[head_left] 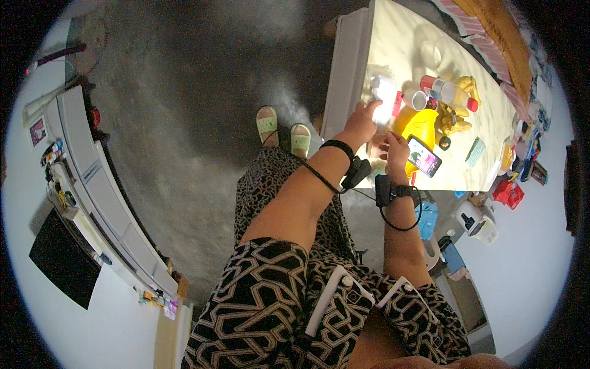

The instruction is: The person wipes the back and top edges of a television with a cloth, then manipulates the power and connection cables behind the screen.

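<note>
My left hand reaches over the edge of a marble-patterned table. Its extended finger is at a glaring white patch, too bright to make out. Close beside it, my right hand has bent fingers; whether anything is between them is not clear. A smartphone with a lit screen rests against a yellow object, just right of that hand. Near the glare are a small red packet and a white cup. Behind them lies a clear plastic bottle with a red cap.
Bananas and more yellow-brown fruit sit beyond the bottle. A dark round item and a green folded item lie farther right. My feet in green slippers are on the grey floor. A drawer cabinet lines the left wall.
</note>
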`<action>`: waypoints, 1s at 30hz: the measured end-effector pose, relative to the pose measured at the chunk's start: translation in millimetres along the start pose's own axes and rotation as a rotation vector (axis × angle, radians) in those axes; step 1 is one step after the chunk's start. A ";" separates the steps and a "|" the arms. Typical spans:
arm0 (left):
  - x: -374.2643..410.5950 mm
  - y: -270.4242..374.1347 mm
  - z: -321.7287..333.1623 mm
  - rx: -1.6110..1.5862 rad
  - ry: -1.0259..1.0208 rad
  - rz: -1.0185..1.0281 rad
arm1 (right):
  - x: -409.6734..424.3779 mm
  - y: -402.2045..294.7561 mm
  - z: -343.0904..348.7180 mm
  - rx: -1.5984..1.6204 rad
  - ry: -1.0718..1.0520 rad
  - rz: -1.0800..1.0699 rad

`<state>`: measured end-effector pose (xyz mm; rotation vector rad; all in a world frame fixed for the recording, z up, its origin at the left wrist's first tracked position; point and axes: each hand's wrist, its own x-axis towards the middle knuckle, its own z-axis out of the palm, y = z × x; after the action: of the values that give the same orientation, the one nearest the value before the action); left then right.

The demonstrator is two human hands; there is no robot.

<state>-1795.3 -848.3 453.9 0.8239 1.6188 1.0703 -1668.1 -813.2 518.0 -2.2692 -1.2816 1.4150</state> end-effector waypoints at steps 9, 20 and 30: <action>9.1 15.2 -9.5 -0.184 0.058 -0.011 | -23.8 -6.9 -6.2 0.153 -0.148 -0.008; 16.3 21.7 -29.4 -0.179 0.042 -0.111 | -13.8 -13.7 3.7 0.401 -0.213 0.080; 13.1 7.6 -22.5 -0.321 0.085 -0.007 | 42.9 45.8 -16.3 -0.345 -0.344 -0.614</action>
<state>-1820.4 -839.4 458.9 0.5654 1.4660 1.3327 -1621.2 -805.0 473.9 -1.5805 -2.2311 1.4504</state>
